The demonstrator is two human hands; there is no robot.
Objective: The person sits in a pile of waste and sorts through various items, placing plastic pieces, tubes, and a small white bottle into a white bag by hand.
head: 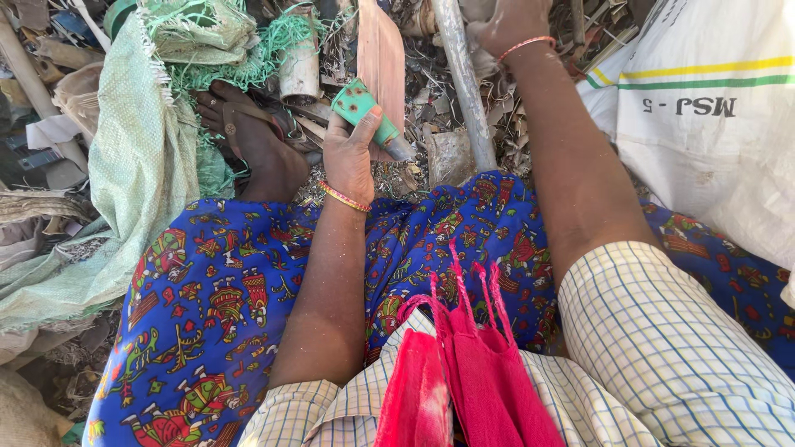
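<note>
Two bare hands are working over a heap of metal scrap (414, 99), all thin curled shavings, flat offcuts and dull tubes. Nearer the person than the heap's centre, the left hand (349, 153) is grasping a green handle (364, 112), a flat-sided painted piece, chipped and rust-spotted, with a grey metal tip poking out beside the thumb. Beyond it, at the far edge of the heap, the right hand (507, 25) is closing around the upper end of a long grey pipe (465, 87), smooth and round, which is slanting down through the scrap toward the knees. Left of the heap, a sandalled foot (248, 136) is resting against a frayed green woven sack (141, 157); right of it, a white woven sack (712, 124) is lying slack.
</note>
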